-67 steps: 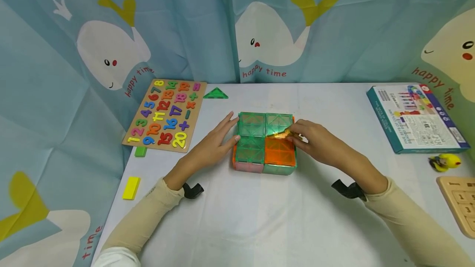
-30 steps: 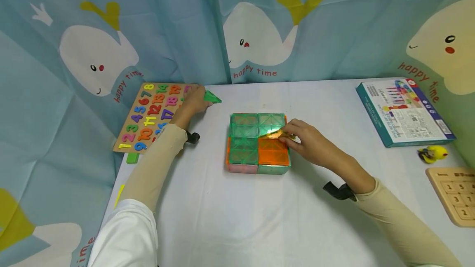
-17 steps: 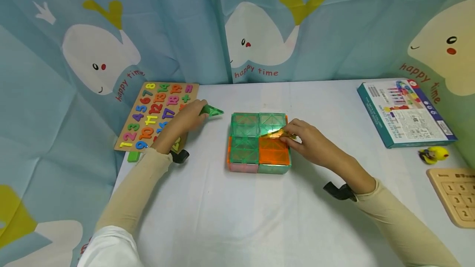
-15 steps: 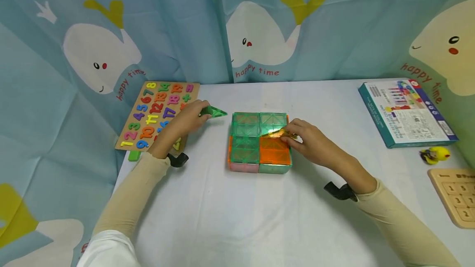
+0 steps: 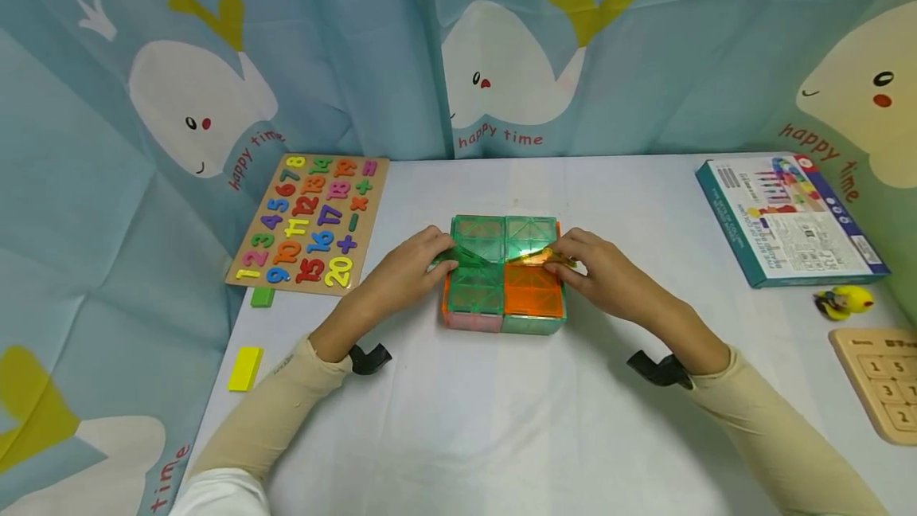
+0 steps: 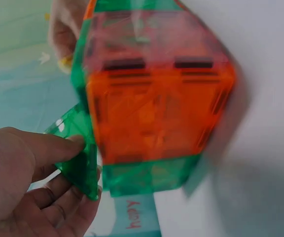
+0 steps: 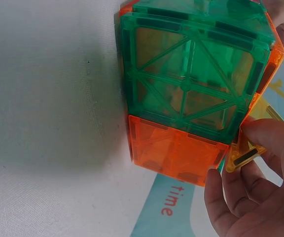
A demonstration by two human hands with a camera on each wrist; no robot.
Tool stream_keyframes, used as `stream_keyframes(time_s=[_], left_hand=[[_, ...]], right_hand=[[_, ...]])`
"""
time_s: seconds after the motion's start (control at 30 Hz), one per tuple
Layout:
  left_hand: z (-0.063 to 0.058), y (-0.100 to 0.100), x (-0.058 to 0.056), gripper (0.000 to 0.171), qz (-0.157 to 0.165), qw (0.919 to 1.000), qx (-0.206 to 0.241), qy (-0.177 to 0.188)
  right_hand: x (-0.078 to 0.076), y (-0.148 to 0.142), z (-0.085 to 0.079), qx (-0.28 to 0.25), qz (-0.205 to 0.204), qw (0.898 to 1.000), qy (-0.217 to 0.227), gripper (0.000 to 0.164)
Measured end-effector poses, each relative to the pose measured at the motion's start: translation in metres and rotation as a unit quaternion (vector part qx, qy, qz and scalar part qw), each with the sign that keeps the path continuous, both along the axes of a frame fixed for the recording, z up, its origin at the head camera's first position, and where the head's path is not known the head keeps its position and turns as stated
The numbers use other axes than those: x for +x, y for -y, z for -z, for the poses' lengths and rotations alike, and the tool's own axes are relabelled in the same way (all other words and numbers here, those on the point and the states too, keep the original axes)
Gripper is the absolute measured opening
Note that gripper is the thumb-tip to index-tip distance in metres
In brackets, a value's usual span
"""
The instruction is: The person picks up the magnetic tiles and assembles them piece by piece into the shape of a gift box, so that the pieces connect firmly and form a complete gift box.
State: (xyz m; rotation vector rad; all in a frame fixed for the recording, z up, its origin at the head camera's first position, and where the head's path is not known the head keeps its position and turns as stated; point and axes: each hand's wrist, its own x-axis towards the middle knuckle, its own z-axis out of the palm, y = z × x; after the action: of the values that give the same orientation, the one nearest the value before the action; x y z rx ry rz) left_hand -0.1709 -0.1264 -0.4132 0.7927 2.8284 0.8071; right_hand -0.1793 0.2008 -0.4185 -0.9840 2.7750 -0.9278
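A low block built of translucent magnetic tiles [image 5: 476,293], green, orange and pink, sits mid-table. My left hand [image 5: 408,271] pinches a green triangular magnetic tile [image 6: 80,158] between thumb and fingers, over the block's left side. In the head view that tile's tip reaches toward the middle of the block's top. On the other side my right hand [image 5: 600,271] pinches a yellow triangular magnetic tile [image 7: 245,153], which stands tilted over the top of the block. The fingers partly cover both triangles.
A wooden number board [image 5: 308,221] lies at the back left, with a green block [image 5: 262,297] and a yellow block [image 5: 246,369] near it. To the right are a boxed toy set [image 5: 791,217], a small yellow duck figure [image 5: 844,302] and a wooden number tray [image 5: 877,381].
My left hand left the block, picked up the green triangular tile beside the number board and brought it back to the block's left side. My right hand stays with the yellow tile.
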Motion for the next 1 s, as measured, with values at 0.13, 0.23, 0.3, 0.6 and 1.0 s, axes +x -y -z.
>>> stream_keyframes(time_s=[0.13, 0.23, 0.3, 0.6, 1.0], left_hand=[[0.004, -0.010, 0.000, 0.019, -0.002, 0.9998, -0.005, -0.017], [0.005, -0.016, -0.001, 0.020, -0.002, 0.9996, -0.012, -0.027], [0.004, -0.019, -0.001, 0.023, -0.001, 0.9993, -0.018, -0.033], [0.005, -0.018, -0.002, 0.031, -0.004, 0.9994, -0.011, -0.033], [0.008, -0.010, 0.001, 0.048, -0.027, 0.9991, 0.032, 0.004]], right_hand=[[-0.001, -0.001, 0.001, -0.005, -0.003, 1.000, -0.002, 0.009], [-0.001, -0.002, 0.001, -0.008, -0.005, 1.000, -0.003, 0.009], [-0.001, -0.002, 0.002, -0.009, -0.005, 1.000, -0.004, 0.009], [0.000, -0.002, 0.000, -0.012, -0.001, 1.000, 0.002, 0.009], [0.007, -0.008, 0.000, -0.027, 0.040, 0.998, 0.028, 0.039]])
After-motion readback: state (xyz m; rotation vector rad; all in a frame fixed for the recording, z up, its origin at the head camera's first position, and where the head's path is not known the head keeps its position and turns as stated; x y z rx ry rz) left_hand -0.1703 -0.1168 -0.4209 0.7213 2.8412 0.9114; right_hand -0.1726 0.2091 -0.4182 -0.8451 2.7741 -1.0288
